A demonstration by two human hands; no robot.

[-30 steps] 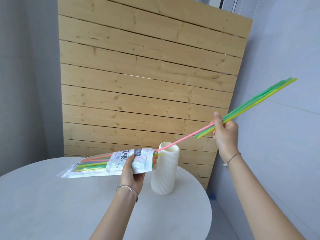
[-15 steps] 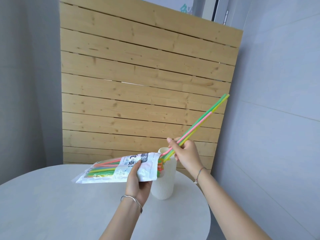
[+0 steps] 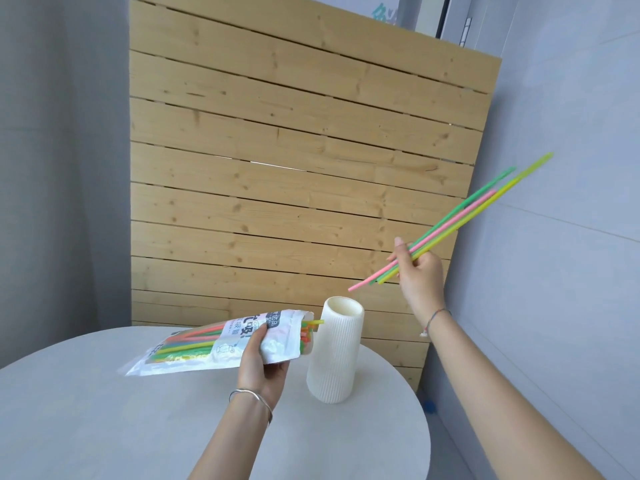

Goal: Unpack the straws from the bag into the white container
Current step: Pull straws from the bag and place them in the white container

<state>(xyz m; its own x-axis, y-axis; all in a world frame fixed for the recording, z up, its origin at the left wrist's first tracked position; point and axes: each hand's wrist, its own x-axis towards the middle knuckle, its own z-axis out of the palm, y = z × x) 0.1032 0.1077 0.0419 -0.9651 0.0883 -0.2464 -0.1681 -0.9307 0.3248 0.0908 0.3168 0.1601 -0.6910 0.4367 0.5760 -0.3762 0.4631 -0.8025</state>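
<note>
My left hand (image 3: 260, 367) grips a plastic bag (image 3: 221, 344) of coloured straws, held nearly level above the table with its open mouth facing right, next to the white ribbed container (image 3: 335, 351). A yellow straw tip pokes out of the bag mouth. My right hand (image 3: 417, 271) is raised up and to the right of the container and holds a bunch of long straws (image 3: 460, 216), green, pink and yellow. The bunch slants with its low ends pointing down-left, above the container's open top and clear of it.
The container stands upright near the right rim of a round grey table (image 3: 104, 427). A wooden slat panel (image 3: 294, 150) leans against the wall behind. Grey walls close in on the left and right.
My right hand has pulled the bunch of straws out of the bag mouth, up and to the right. The left hand and bag stay put.
</note>
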